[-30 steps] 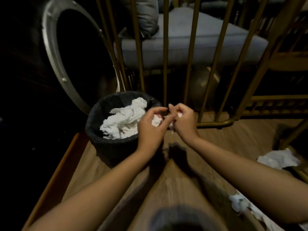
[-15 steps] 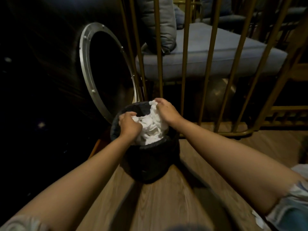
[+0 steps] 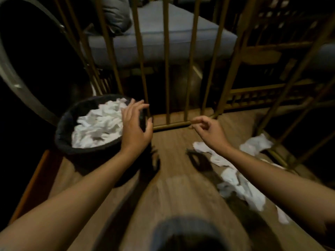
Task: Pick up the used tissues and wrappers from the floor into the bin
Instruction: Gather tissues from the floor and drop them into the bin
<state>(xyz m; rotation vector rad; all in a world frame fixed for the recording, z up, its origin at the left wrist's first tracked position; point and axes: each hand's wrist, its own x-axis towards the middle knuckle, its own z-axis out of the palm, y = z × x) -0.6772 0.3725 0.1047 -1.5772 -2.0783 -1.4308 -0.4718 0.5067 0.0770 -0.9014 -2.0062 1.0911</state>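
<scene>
A round black bin (image 3: 65,131) stands on the wooden floor at left, filled with crumpled white tissues (image 3: 97,124). My left hand (image 3: 135,126) hovers over the bin's right rim, fingers spread and empty. My right hand (image 3: 208,130) is out to the right above the floor, fingers loosely curled with nothing in them. Below my right forearm a strip of white tissue (image 3: 217,158) lies on the floor, with a larger crumpled pile (image 3: 243,191) nearer me and another crumpled tissue (image 3: 255,144) further right.
Gold metal bars (image 3: 166,69) fence the far side of the floor, with a grey cushioned seat (image 3: 177,33) behind them. A large round metal-rimmed frame (image 3: 10,73) leans at the left. More gold framework (image 3: 282,98) stands at the right.
Both hands have come up out of the bin and let go of the tissue they pressed in. My right hand has swung right, over the floor; the view shifted to show loose tissues.
</scene>
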